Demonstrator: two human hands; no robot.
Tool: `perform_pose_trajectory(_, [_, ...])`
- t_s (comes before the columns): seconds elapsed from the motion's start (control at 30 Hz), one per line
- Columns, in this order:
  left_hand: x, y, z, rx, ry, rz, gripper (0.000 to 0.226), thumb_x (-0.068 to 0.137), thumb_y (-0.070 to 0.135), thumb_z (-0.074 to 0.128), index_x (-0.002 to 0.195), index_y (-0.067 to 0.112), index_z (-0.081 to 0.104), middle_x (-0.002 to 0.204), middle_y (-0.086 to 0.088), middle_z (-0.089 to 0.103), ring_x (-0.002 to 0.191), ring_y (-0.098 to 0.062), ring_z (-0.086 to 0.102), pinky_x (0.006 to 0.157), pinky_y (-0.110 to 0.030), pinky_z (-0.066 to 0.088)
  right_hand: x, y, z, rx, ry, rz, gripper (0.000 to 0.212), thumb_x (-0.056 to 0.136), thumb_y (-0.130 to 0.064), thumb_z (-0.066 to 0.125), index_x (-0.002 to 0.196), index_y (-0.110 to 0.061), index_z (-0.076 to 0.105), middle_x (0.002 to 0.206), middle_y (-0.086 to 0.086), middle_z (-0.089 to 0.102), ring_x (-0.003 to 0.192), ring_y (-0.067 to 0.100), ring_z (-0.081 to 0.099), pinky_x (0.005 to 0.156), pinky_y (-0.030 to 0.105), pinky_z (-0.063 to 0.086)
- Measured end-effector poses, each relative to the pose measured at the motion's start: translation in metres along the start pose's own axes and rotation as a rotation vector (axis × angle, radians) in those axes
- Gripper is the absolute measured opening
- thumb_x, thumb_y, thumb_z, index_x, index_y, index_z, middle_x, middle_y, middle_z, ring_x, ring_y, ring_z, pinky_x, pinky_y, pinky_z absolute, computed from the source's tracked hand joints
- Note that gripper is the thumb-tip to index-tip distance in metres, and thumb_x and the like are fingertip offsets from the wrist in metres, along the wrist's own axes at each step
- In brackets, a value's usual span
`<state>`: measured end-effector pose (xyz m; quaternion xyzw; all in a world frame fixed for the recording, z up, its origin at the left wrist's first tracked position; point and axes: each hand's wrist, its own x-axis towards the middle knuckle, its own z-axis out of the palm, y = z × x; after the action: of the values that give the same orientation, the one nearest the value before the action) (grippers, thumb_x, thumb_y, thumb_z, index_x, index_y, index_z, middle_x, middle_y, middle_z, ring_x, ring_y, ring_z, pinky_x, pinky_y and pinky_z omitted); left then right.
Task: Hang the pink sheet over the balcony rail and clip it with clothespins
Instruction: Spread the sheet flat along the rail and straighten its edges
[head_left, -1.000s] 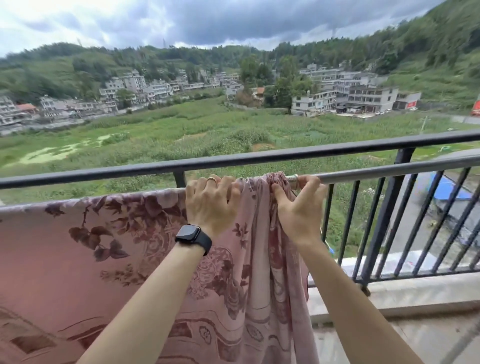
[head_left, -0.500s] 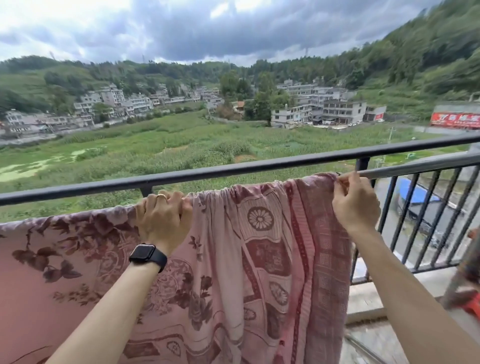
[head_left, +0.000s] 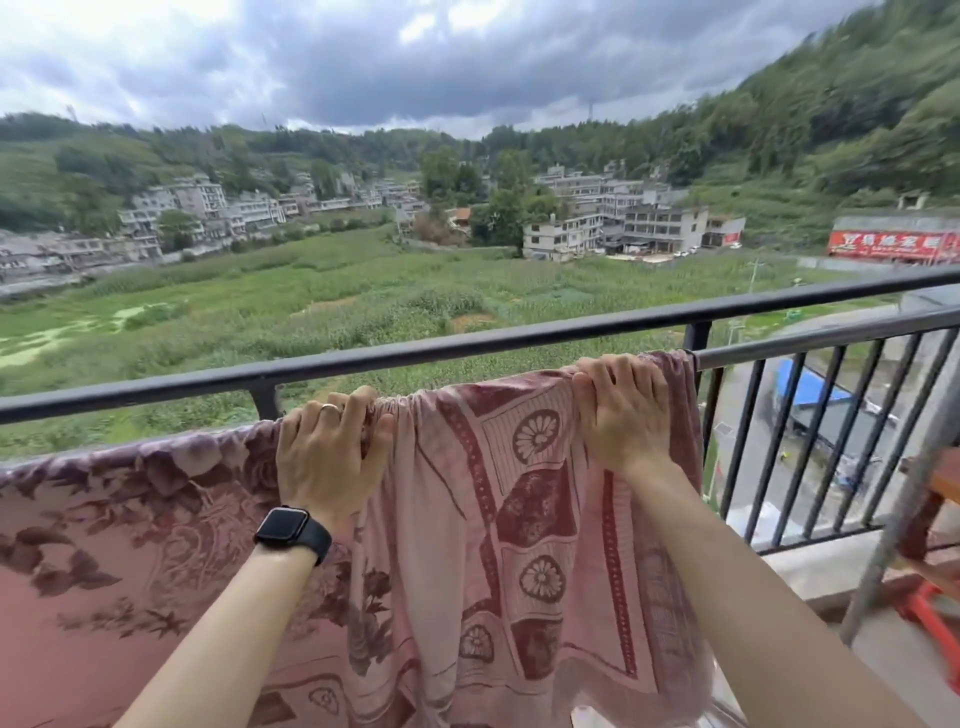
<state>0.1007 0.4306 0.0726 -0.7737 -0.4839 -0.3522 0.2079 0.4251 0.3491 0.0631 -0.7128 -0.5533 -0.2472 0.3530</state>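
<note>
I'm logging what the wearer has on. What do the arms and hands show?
Both forearms are bare, no sleeves in view. The left wrist carries a black smartwatch with a dark square face; the left hand wears a ring. The right hand wears nothing visible.

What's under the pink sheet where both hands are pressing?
The pink sheet drapes over a grey rail, bare only at right. Left hand and right hand grip its top fold. The covered rail stretch is hidden; no clothespins are visible.

Red banner (head_left: 894, 245) on a far building, white characters too blurred to read
</note>
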Motion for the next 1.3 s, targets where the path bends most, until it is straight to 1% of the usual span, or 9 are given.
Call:
perform_pose_trajectory(0.2, [0.001, 0.001, -0.005, -0.001, -0.037, -0.052, 0.056, 0.097, 0.057, 0.021, 0.12, 0.017, 0.053, 0.104, -0.011, 0.067, 0.099, -0.032, 0.058, 0.093, -0.049, 0.037, 0.015, 0.025, -0.024, 0.042, 0.009, 0.427, 0.049, 0.1, -0.044, 0.021, 0.127, -0.025, 0.056, 0.148, 0.002, 0.044, 0.146, 0.023, 0.026, 0.121, 0.056, 0.005])
perform_pose_trajectory(0.37, [0.0, 0.001, -0.005, 0.006, -0.067, -0.069, 0.055, 0.098, 0.059, 0.017, 0.121, 0.021, 0.049, 0.106, -0.007, 0.065, 0.103, -0.029, 0.054, 0.097, -0.047, 0.032, -0.002, -0.086, -0.007, 0.151, -0.1, 0.013, 0.046, 0.1, -0.052, 0.027, 0.135, -0.033, 0.05, 0.152, -0.006, 0.043, 0.148, 0.017, 0.023, 0.12, 0.053, -0.002])
perform_pose_trajectory(0.47, [-0.001, -0.002, -0.006, -0.002, -0.048, -0.062, 0.057, 0.098, 0.06, 0.013, 0.12, 0.022, 0.048, 0.108, -0.006, 0.064, 0.104, -0.028, 0.054, 0.097, -0.045, 0.031, -0.009, -0.102, 0.006, 0.095, -0.187, -0.118, 0.043, 0.101, -0.055, 0.02, 0.127, -0.037, 0.049, 0.131, -0.007, 0.051, 0.135, 0.019, 0.036, 0.12, 0.056, 0.003])
perform_pose_trajectory(0.53, [-0.001, -0.004, -0.006, -0.003, -0.041, -0.049, 0.053, 0.099, 0.059, 0.016, 0.12, 0.023, 0.049, 0.107, -0.004, 0.064, 0.102, -0.026, 0.054, 0.098, -0.044, 0.031, -0.008, -0.075, 0.008, 0.052, -0.128, -0.11, 0.047, 0.101, -0.056, 0.015, 0.124, -0.034, 0.05, 0.123, -0.004, 0.05, 0.128, 0.024, 0.041, 0.12, 0.052, 0.01])
perform_pose_trajectory(0.63, [-0.003, -0.01, -0.004, 0.027, 0.013, 0.001, 0.046, 0.098, 0.053, 0.029, 0.121, 0.02, 0.051, 0.106, -0.006, 0.063, 0.097, -0.027, 0.054, 0.096, -0.045, 0.033, -0.006, -0.01, 0.004, 0.03, -0.042, 0.052, 0.051, 0.101, -0.057, 0.011, 0.128, -0.033, 0.047, 0.139, -0.001, 0.043, 0.141, 0.025, 0.03, 0.122, 0.048, 0.007])
perform_pose_trajectory(0.87, [-0.013, -0.016, -0.003, 0.089, 0.053, 0.071, 0.046, 0.093, 0.041, 0.046, 0.13, 0.013, 0.051, 0.122, -0.01, 0.058, 0.112, -0.031, 0.05, 0.106, -0.051, 0.031, -0.012, 0.013, -0.008, 0.058, 0.049, 0.29, 0.039, 0.098, -0.034, 0.037, 0.136, -0.027, 0.044, 0.158, 0.001, 0.029, 0.152, 0.022, 0.012, 0.119, 0.063, 0.001])
perform_pose_trajectory(1.1, [-0.007, 0.014, 0.003, 0.071, 0.055, 0.057, 0.052, 0.095, 0.051, 0.039, 0.131, 0.015, 0.049, 0.125, -0.009, 0.059, 0.119, -0.03, 0.05, 0.112, -0.052, 0.023, -0.002, -0.087, 0.01, 0.159, -0.15, -0.084, 0.042, 0.102, -0.052, 0.028, 0.134, -0.036, 0.049, 0.15, -0.007, 0.042, 0.148, 0.014, 0.021, 0.118, 0.054, -0.011])
perform_pose_trajectory(1.2, [-0.016, 0.009, 0.012, 0.063, 0.173, 0.104, 0.041, 0.102, 0.036, 0.041, 0.138, 0.018, 0.049, 0.133, -0.007, 0.056, 0.128, -0.03, 0.047, 0.116, -0.051, 0.023, -0.012, -0.06, 0.013, 0.065, -0.025, -0.159, 0.04, 0.105, -0.051, 0.03, 0.127, -0.03, 0.055, 0.132, -0.004, 0.055, 0.135, 0.022, 0.04, 0.12, 0.05, 0.006])
perform_pose_trajectory(1.3, [-0.025, -0.006, 0.017, 0.117, 0.145, 0.205, 0.047, 0.103, 0.028, 0.04, 0.15, 0.026, 0.036, 0.147, -0.007, 0.044, 0.14, -0.031, 0.035, 0.12, -0.05, 0.015, -0.014, -0.013, 0.009, -0.037, 0.039, -0.12, 0.039, 0.104, -0.048, 0.037, 0.135, -0.03, 0.052, 0.138, -0.002, 0.052, 0.139, 0.023, 0.037, 0.119, 0.049, 0.011])
